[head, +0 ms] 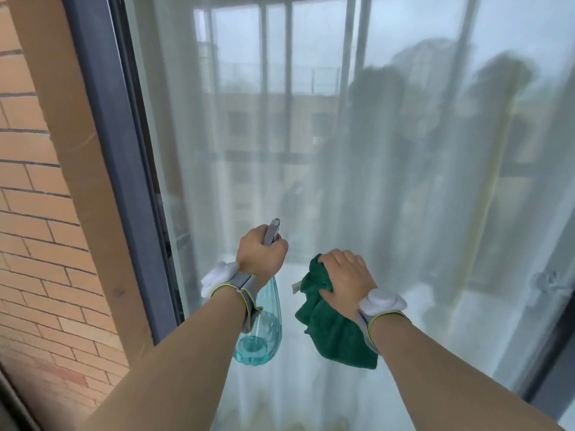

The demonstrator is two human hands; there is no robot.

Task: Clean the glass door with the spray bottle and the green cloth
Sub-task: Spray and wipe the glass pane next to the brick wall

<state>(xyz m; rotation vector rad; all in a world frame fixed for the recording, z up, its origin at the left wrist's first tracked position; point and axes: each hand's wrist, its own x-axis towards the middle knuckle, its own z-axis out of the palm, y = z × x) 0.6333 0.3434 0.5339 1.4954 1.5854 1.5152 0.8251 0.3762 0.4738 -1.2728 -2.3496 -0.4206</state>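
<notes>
Two hands raised before the door [311, 135] | left hand [260, 251] grips bottle [259, 331] at its neck: light, we judge, slippery if wet | right hand [345, 279] clutches cloth [329, 334], soft, limp, bunched against the glass, we hold.

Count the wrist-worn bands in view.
2. One wrist band sits on the left arm, behind the left hand gripping the spray bottle. The other wrist band sits on the right arm, behind the right hand pressing the green cloth. None looks hidden.
</notes>
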